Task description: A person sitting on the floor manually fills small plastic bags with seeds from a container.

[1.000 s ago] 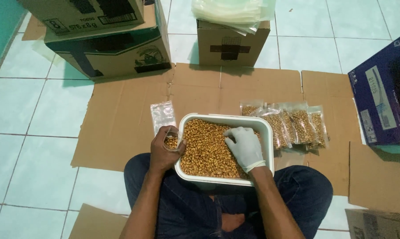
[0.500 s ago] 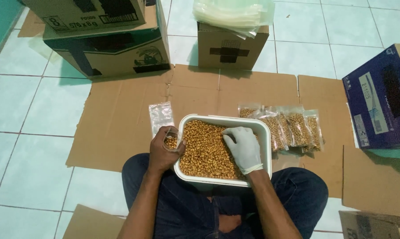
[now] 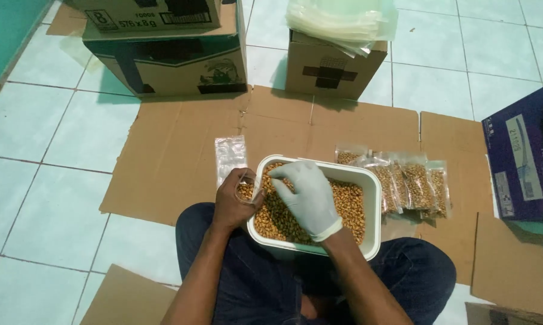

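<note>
The bare left hand (image 3: 238, 201) clamps a small clear bag (image 3: 245, 188) at the tub (image 3: 374, 207) edge while the gloved right hand (image 3: 307, 198), fingers pinched together, feeds it nuts (image 3: 349, 207); filling is underway.

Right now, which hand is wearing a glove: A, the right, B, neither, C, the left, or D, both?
A: the right hand wears a pale glove as it reaches across the tub of kernels, while the left hand is bare, holding a small bag at the tub's edge.
</note>
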